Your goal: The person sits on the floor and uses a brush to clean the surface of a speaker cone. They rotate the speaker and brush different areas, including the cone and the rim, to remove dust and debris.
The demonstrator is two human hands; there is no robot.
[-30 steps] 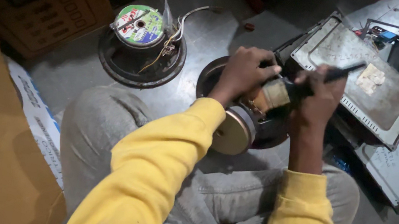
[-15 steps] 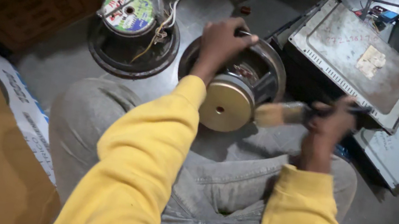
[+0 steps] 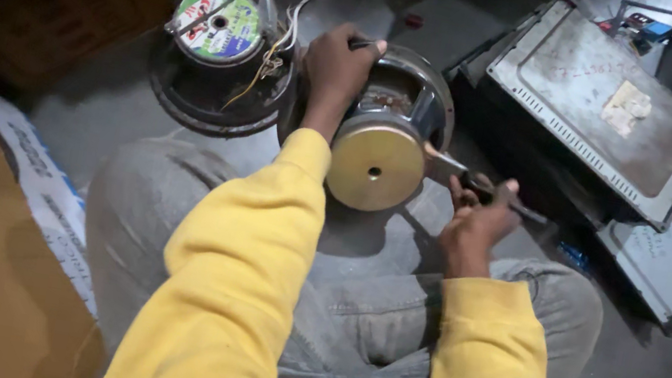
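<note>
Fingers of left hand [image 3: 336, 63] clench speaker [image 3: 381, 129] rim; right hand [image 3: 475, 216] grips brush [image 3: 468, 178] beside magnet edge.

Grey concrete floor [image 3: 124, 106] carries it all. A second speaker [image 3: 221, 63] sits upside down on it. Flat metal casings [image 3: 601, 105] lie right, a cardboard box [image 3: 51, 0] left.

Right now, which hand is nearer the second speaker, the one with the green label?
Left. The left hand grips the held speaker's rim beside the green-labelled speaker; the right hand is beyond the held speaker.
</note>
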